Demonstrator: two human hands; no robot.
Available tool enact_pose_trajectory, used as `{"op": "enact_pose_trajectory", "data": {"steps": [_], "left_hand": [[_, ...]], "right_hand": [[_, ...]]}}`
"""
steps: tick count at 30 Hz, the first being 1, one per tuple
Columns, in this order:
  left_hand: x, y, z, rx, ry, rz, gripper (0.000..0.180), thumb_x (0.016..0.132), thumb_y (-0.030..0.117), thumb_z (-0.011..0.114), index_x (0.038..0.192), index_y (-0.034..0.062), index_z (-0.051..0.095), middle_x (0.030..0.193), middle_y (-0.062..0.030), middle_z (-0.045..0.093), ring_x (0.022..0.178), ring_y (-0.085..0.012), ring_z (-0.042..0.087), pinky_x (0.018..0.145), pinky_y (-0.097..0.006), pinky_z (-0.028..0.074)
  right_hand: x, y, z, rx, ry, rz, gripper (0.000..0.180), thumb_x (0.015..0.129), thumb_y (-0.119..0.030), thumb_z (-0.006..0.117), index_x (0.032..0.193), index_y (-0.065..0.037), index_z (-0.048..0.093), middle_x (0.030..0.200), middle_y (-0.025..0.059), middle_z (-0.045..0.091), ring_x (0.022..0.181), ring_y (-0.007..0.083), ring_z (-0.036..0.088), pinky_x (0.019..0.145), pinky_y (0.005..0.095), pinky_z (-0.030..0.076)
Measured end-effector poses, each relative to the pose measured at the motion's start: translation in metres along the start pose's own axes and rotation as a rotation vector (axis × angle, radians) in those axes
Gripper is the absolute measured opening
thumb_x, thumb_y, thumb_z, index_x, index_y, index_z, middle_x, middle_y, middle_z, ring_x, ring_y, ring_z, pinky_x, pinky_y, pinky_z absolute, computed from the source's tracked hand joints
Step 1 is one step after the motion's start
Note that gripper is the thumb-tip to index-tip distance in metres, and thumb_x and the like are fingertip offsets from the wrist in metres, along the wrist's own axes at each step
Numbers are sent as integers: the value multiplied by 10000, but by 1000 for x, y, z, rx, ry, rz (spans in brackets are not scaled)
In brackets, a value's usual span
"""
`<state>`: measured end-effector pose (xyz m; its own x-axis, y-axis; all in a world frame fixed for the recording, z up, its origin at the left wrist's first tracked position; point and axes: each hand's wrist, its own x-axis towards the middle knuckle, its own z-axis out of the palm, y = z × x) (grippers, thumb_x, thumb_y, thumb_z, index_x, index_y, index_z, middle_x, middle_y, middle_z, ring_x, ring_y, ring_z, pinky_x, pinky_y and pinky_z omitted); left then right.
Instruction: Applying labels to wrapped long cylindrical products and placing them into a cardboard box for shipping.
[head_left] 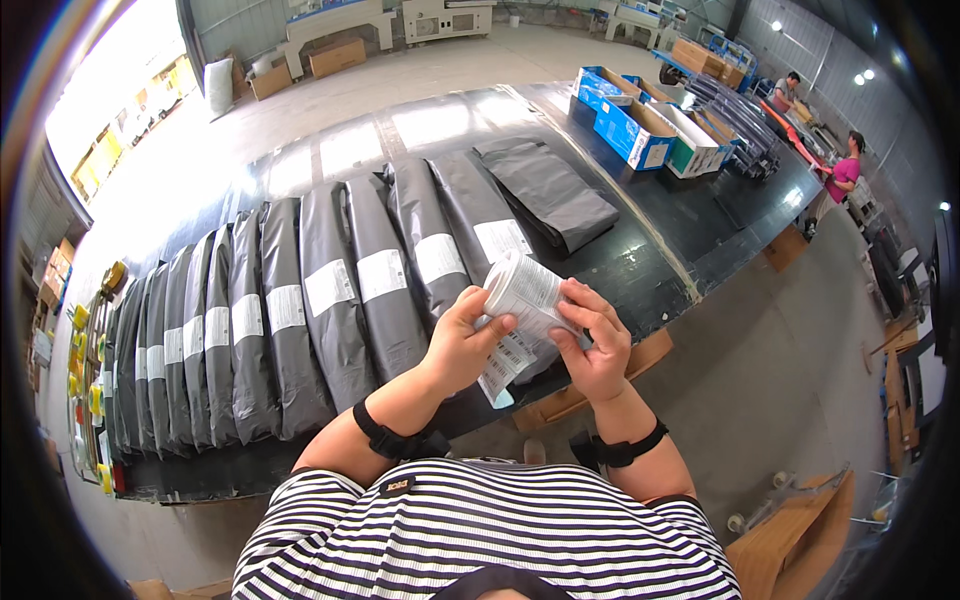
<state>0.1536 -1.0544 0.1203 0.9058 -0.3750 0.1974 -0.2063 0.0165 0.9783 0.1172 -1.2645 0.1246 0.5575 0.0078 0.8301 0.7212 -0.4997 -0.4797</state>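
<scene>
Between my two hands is a roll of white printed labels (530, 292), with a loose strip of labels (505, 368) hanging down below it. My left hand (467, 335) grips the roll's left end, thumb across its front. On the right side, the fingers and thumb of my right hand (598, 340) close on the roll's edge. Under and beyond the hands lies a row of long grey plastic mailing bags (345, 335), side by side, most with a white label (328, 287) on the front. At the row's right end lies a folded grey bag (550, 190) with no label showing.
The bags rest on a dark table (640, 270). Blue open cardboard boxes (632, 130) and a bundle of dark strips (735, 125) stand at its far right. Two people work beyond; one wears a pink shirt (845, 178). A brown carton (795, 540) stands on the floor, lower right.
</scene>
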Motion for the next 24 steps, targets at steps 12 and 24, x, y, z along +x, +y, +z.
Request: {"op": "enact_pose_trajectory", "data": {"steps": [12, 24], "left_hand": [[68, 8, 108, 268, 40, -24, 249, 897, 149, 724, 1089, 4, 661, 1025, -83, 546, 942, -223, 558, 850, -337, 465], [187, -87, 209, 788, -147, -289, 356, 887, 303, 709, 1183, 107, 697, 1096, -174, 596, 1062, -347, 611, 923, -423, 486]], "right_hand": [[20, 108, -101, 35, -59, 63, 138, 903, -115, 724, 981, -1, 717, 1033, 115, 745, 925, 227, 712, 797, 331, 573], [-13, 275, -327, 470, 731, 930, 302, 1027, -319, 576, 1100, -28, 608, 948, 45, 677, 801, 124, 647, 647, 250, 544]]}}
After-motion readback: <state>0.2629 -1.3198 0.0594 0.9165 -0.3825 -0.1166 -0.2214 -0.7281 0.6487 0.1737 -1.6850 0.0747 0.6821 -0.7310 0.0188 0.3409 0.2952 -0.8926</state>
